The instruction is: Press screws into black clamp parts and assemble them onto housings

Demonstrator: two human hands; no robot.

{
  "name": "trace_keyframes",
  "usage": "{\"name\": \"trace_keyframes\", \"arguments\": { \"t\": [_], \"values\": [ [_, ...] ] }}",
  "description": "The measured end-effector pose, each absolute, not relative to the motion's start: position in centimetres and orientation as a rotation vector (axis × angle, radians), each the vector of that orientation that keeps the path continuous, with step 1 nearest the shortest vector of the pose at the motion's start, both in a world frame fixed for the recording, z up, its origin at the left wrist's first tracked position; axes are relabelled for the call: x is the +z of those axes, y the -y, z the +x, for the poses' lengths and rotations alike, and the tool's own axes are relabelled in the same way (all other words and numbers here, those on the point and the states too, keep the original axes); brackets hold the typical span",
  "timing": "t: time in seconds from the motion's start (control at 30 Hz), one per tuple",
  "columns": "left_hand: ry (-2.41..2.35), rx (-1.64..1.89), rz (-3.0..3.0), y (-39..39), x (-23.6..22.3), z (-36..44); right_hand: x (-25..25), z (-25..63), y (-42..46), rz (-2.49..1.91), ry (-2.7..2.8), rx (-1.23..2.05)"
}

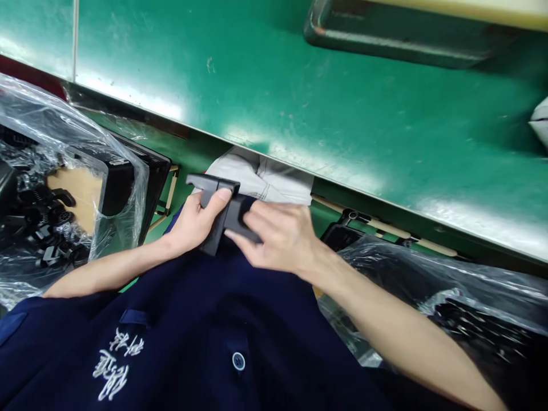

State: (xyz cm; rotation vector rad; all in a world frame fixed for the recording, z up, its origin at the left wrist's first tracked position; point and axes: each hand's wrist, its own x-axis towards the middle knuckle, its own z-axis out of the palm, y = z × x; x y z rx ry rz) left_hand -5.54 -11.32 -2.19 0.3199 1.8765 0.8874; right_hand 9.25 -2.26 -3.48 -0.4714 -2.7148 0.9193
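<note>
A black T-shaped plastic part is held in front of my dark blue shirt, just below the edge of the green workbench. My left hand grips it from the left, thumb pressed on its top bar. My right hand closes on its right side, fingers laid over the part. Grey trousers show behind the hands.
On the left a black crate lined with clear plastic holds several black parts. A second plastic-lined bin with dark parts sits at the right. A dark tray lies on the bench top. A white object shows at the right edge.
</note>
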Motion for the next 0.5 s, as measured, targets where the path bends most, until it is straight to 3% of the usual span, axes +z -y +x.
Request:
{"name": "trace_keyframes", "arguments": {
  "t": [0.23, 0.4, 0.5],
  "values": [
    [-1.854, 0.847, 0.224, 12.7, -2.3, -5.1, -4.6, 9.4, 2.2, -0.932, 2.279, 1.464],
    [-1.881, 0.984, 0.269, 12.1, -1.0, -4.5, -3.4, 10.8, 5.9, -1.045, 1.693, 2.259],
    [-1.853, 0.979, 0.207, 11.8, 0.1, -4.3, -2.5, 10.4, 7.8, -1.013, 1.775, 2.244]
  ]
}}
